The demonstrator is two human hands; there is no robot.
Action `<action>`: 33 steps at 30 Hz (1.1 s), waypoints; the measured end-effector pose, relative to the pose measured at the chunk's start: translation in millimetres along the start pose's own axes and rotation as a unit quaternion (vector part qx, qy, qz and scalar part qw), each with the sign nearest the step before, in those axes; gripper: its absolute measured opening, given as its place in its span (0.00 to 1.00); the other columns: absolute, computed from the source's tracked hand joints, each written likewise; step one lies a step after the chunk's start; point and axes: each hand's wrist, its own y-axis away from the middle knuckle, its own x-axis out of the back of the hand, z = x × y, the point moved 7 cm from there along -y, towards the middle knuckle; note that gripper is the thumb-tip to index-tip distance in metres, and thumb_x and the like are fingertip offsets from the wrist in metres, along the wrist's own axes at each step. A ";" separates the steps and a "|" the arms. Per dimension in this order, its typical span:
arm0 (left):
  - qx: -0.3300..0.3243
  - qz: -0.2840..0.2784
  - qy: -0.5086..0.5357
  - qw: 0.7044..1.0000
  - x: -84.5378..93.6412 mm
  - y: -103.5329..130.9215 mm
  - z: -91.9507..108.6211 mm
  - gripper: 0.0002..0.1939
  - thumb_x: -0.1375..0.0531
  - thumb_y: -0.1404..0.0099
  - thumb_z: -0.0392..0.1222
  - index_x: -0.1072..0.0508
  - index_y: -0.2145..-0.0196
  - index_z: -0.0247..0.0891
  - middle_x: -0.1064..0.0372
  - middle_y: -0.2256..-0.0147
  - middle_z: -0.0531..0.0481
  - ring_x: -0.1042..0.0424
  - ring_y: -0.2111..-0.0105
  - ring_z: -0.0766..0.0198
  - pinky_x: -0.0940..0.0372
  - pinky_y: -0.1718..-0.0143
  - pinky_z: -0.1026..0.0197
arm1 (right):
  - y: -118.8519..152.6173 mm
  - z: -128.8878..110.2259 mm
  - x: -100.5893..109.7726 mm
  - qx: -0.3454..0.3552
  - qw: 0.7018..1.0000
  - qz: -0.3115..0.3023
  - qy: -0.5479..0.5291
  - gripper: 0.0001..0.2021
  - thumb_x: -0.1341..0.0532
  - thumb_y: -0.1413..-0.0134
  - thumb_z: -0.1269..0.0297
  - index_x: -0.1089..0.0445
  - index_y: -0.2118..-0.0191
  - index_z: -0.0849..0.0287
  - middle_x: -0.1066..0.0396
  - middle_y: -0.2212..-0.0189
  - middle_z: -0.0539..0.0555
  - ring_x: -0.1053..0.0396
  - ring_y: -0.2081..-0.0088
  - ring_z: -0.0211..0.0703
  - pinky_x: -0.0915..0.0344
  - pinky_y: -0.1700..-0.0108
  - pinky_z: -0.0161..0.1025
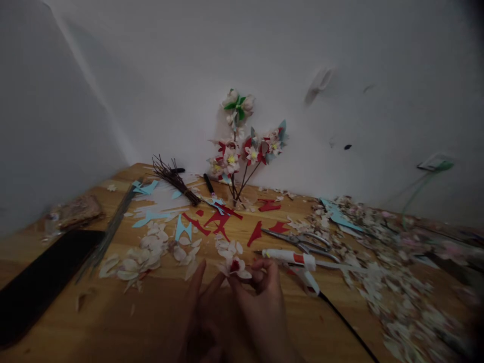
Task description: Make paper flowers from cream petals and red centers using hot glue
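Near the front of the wooden table, my right hand [260, 297] pinches a small white flower [235, 267] with a dark red centre between thumb and fingers. My left hand [198, 297] is just left of it, index finger raised and apart from the others, with another fingertip close to the flower's left side; whether it touches is too dark to tell. Loose white petals [227, 247] lie right behind the flower. A white and orange glue gun [289, 257] rests to the right of my right hand, and silver scissors [302, 242] lie behind it.
Flowering branches [236, 156] stand against the wall. Red scraps [217, 219], blue scraps [183, 229] and a twig bundle [176, 181] lie across the table. A black phone [49, 282] and thin stems [113, 227] are at left. Petals [378, 282] cover the right side beyond the gun's black cable [348, 322].
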 end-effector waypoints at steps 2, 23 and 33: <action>-0.017 0.019 0.001 1.000 4.0 -6.2 -1.5 0.21 0.42 0.38 0.42 0.40 0.47 0.44 0.37 0.49 0.46 0.29 0.69 0.66 0.32 0.69 0.60 | 0.5 1.3 -3.8 -0.024 0.999 -0.021 -0.042 0.18 0.35 0.67 0.65 0.47 0.71 0.52 0.27 0.79 0.45 0.27 0.75 0.41 0.35 0.73 0.34; 0.023 0.075 0.060 0.995 7.5 -13.0 -6.7 0.47 0.34 0.47 0.45 0.59 0.39 0.49 0.25 0.56 0.43 0.36 0.82 0.73 0.41 0.78 0.68 | 8.5 23.2 -15.1 -0.070 0.981 -0.133 -0.122 0.24 0.32 0.69 0.72 0.48 0.68 0.51 0.26 0.77 0.42 0.27 0.73 0.38 0.35 0.73 0.30; 0.037 -0.008 0.089 0.995 -3.5 -4.8 -16.2 0.49 0.36 0.45 0.41 0.66 0.38 0.58 0.44 0.40 0.38 0.30 0.80 0.72 0.32 0.75 0.62 | 4.7 10.5 -0.1 0.020 0.995 -0.079 0.064 0.17 0.36 0.63 0.64 0.44 0.66 0.52 0.27 0.68 0.51 0.26 0.68 0.43 0.31 0.69 0.35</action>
